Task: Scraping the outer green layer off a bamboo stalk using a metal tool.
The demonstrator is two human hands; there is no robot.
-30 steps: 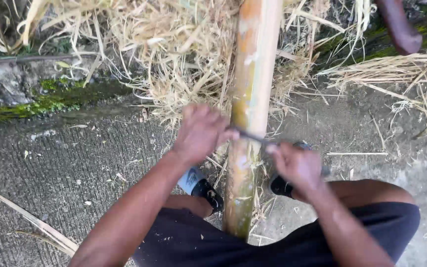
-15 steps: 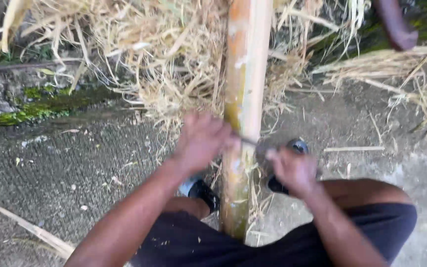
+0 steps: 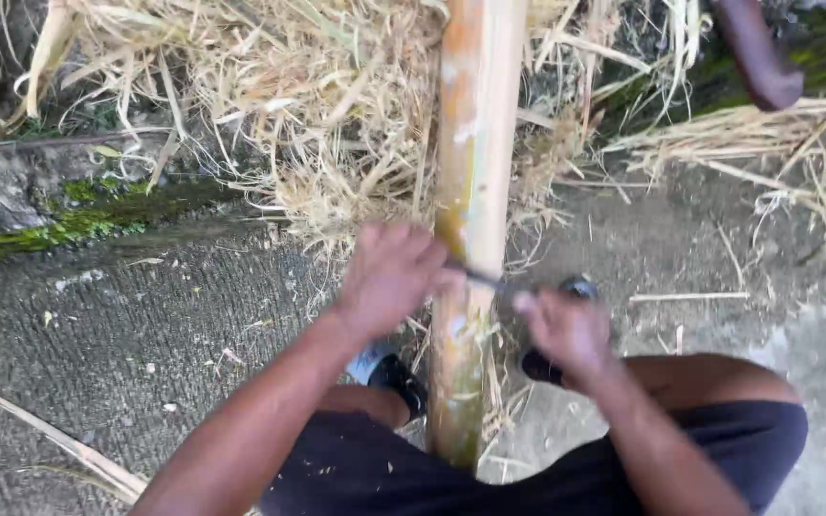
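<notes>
Bamboo pole (image 3: 475, 191) runs vertically through frame centre, between the knees. Left hand (image 3: 391, 277) and right hand (image 3: 566, 330) each clamp one end of a thin blade (image 3: 483, 278) crossing the pole. Dry straw (image 3: 308, 105) lies upper left.

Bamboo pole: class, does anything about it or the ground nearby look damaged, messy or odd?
The bamboo pole has patchy, scraped-looking skin. Dry shavings lie heaped beside it on the concrete ground. Both hands hold a thin blade across it.
</notes>
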